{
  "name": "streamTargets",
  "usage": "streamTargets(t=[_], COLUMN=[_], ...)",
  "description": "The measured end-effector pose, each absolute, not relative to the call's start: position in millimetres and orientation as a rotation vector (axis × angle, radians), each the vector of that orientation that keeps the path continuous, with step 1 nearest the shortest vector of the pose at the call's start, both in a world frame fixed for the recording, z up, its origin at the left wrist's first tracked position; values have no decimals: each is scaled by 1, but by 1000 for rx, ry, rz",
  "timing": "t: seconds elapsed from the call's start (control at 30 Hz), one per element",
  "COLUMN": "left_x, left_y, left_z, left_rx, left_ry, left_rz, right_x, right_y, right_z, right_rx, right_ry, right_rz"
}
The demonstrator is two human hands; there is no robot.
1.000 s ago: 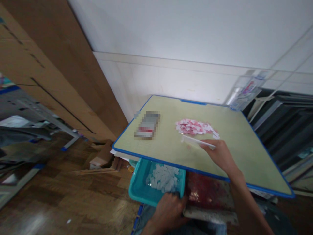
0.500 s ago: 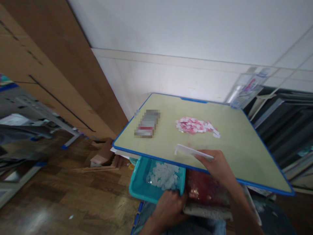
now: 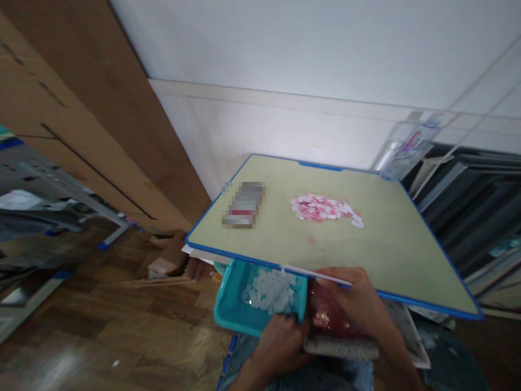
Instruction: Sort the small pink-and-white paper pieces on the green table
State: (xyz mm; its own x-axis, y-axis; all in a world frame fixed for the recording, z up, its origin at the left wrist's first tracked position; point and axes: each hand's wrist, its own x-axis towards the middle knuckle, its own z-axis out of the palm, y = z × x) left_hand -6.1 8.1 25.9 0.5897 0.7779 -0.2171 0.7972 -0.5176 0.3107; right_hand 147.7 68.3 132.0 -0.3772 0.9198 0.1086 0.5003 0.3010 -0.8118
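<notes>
My right hand [image 3: 358, 298] pinches one end of a thin white strip [image 3: 317, 275], level with the front edge of the blue-rimmed board [image 3: 391, 260]. The strip's far end lies over the rim of a teal basin [image 3: 240, 325] full of small white pieces [image 3: 271, 290]. At the basin's near right corner, my left hand [image 3: 280, 339] is closed; its fingertips are hidden, and what they hold cannot be made out. Beneath my right hand sits a tray [image 3: 345, 348] with a dark red, shiny mass [image 3: 331, 315]. Pink-and-white pieces [image 3: 321, 208] lie heaped on the board.
A blurred-out, phone-shaped object [image 3: 244, 205] lies on the board's left. Behind the board's right corner stands a clear bottle [image 3: 411, 146], beside dark stacked panels [image 3: 480, 195]. To the left are a cardboard box [image 3: 171, 260] and a metal table leg [image 3: 81, 190].
My right hand has come down and towards me with the white strip, from above the board to its front edge. My left hand stays at the basin's corner.
</notes>
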Motion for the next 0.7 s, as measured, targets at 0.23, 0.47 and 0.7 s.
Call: streamTargets(t=[0.23, 0.47, 0.7], left_x=[-7, -6, -5], left_y=[8, 7, 8], left_z=[26, 24, 14], left_rx=[2449, 2460, 2428], left_ry=[1272, 1280, 1299], left_rz=[-50, -99, -100], right_x=[185, 211, 226], right_y=[103, 186, 185], right_z=[141, 132, 138], right_rx=[-1161, -1110, -1046], right_ry=[-2041, -2114, -2213], right_rz=[851, 962, 1206])
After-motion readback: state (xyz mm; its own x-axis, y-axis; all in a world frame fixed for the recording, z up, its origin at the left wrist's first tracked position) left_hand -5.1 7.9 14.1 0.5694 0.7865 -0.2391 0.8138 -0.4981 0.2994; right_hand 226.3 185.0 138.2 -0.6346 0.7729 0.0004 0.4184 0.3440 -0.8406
